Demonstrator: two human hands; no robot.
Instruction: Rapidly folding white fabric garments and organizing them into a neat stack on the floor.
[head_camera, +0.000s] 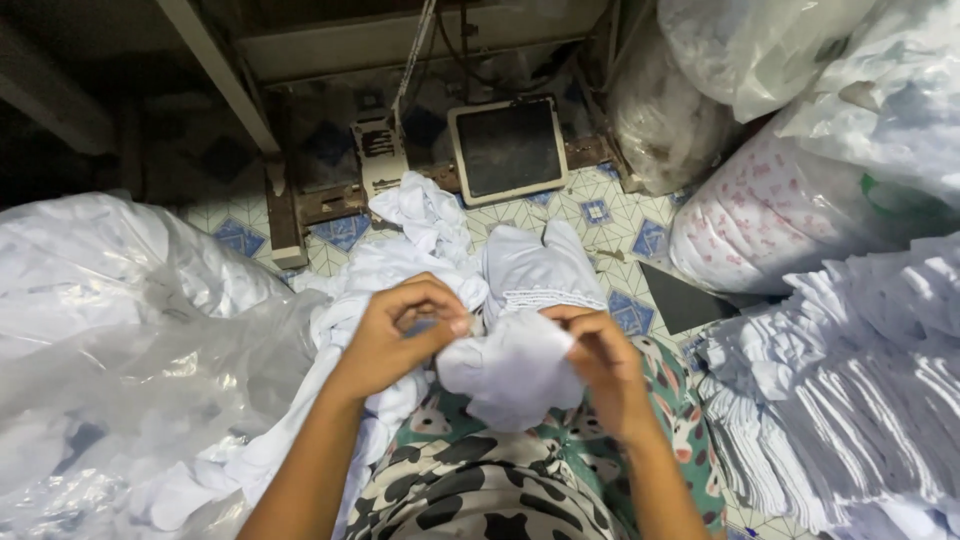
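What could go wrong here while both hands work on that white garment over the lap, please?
The white garment is pinched only at its top edge by the left hand and right hand, so it might slip onto the loose white pile and get mixed in. The folded stack at the right leans close to the right elbow and could be knocked. The clear plastic bag crowds the left arm and may snag.
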